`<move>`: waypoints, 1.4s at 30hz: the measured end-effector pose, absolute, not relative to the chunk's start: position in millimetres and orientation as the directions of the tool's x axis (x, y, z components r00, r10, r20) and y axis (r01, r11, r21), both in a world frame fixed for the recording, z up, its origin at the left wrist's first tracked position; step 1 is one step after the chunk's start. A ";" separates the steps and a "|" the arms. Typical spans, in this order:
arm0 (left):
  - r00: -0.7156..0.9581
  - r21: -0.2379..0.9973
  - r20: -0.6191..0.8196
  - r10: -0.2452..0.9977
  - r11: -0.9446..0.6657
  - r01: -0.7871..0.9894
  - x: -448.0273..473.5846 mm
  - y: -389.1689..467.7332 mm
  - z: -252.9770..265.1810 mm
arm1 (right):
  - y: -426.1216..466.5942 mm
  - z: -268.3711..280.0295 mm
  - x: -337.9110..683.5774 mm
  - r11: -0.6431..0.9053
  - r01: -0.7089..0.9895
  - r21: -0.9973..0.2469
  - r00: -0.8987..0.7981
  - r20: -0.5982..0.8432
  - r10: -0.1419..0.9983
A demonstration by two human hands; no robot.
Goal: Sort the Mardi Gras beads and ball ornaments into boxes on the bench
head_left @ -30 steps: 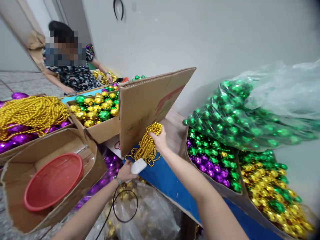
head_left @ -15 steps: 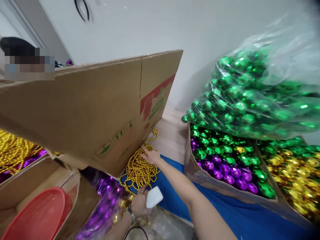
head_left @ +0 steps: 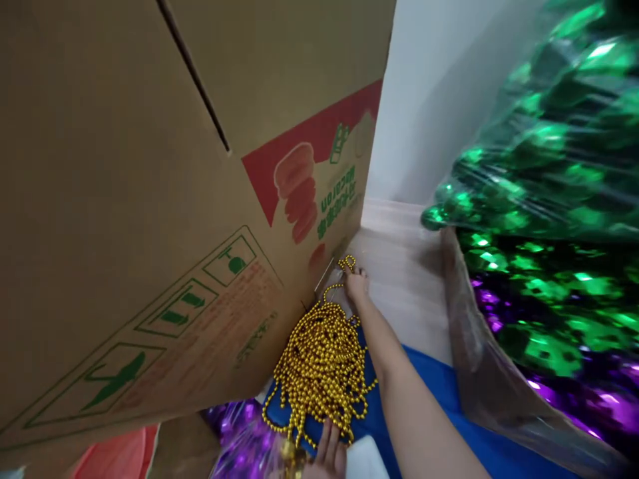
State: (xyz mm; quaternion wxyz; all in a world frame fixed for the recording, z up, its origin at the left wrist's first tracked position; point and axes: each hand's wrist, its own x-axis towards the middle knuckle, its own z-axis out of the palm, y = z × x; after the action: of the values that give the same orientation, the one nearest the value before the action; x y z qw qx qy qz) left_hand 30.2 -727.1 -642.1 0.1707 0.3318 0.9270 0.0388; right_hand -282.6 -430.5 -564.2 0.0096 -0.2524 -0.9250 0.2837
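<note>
Head view: gold bead strings [head_left: 322, 369] piled on blue desk [head_left: 439, 399], tucked against base of big cardboard box [head_left: 150, 219]. Right hand [head_left: 356, 283] stretched to far end of pile, fingers pinching a loop of beads by box corner. Left hand [head_left: 327, 459] at near edge of pile, fingers resting on beads, grip mostly cut off, can't tell. Beads bunched but not lifted; gathering looks partway, loose loops trailing at edges. Bagged green balls [head_left: 539, 153] at right, purple balls [head_left: 239, 439] below.
</note>
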 end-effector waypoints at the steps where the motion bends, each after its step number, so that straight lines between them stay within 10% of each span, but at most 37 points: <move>1: -0.705 0.190 -0.318 0.634 0.771 0.608 29.5 -727.7 -640.2 | -430.7 -567.0 -283.8 0.657 0.446 -0.608 -0.867 -0.110 0.487; 7: -0.562 0.243 -0.590 0.580 0.791 0.562 14.7 -716.2 -588.3 | -444.1 -524.6 -261.4 0.239 0.117 -0.964 -0.907 -0.006 0.421; 12: -0.505 0.298 -0.593 0.627 0.754 0.586 7.4 -704.8 -537.7 | -478.2 -425.0 -208.5 -0.032 -0.217 -0.976 -0.968 0.211 0.139; 20: -0.553 0.385 -0.529 0.644 0.763 0.520 0.1 -703.4 -496.0 | -539.4 -378.8 -134.9 0.419 -0.197 -0.887 -0.958 0.083 -0.274; 25: -0.631 0.569 -0.430 0.646 0.736 0.366 25.6 -714.6 -468.4 | -508.1 -393.2 -62.4 0.718 -0.087 -0.690 -0.975 -0.090 -0.205; 33: -0.661 0.679 -0.592 0.461 0.727 -0.101 112.8 -762.6 -451.9 | -482.0 -446.5 130.3 0.565 0.418 -0.711 -0.882 -0.467 0.065; 37: -0.685 0.591 -0.688 0.240 0.733 -0.337 171.1 -825.5 -457.8 | -562.1 -458.5 136.8 0.511 0.375 -0.774 -0.878 -0.473 -0.073; 42: -0.676 0.511 -0.736 0.033 0.682 -0.523 232.2 -920.5 -453.2 | -728.8 -402.0 53.9 0.473 -0.084 -0.877 -0.907 -0.129 -0.400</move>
State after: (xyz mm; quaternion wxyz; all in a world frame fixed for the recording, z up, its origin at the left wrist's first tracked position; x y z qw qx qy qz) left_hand 232.2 -920.5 -453.2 0.3751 -0.1465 0.8369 0.3708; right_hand 53.9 -728.8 -402.0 -0.1604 0.1435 -0.8430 0.4930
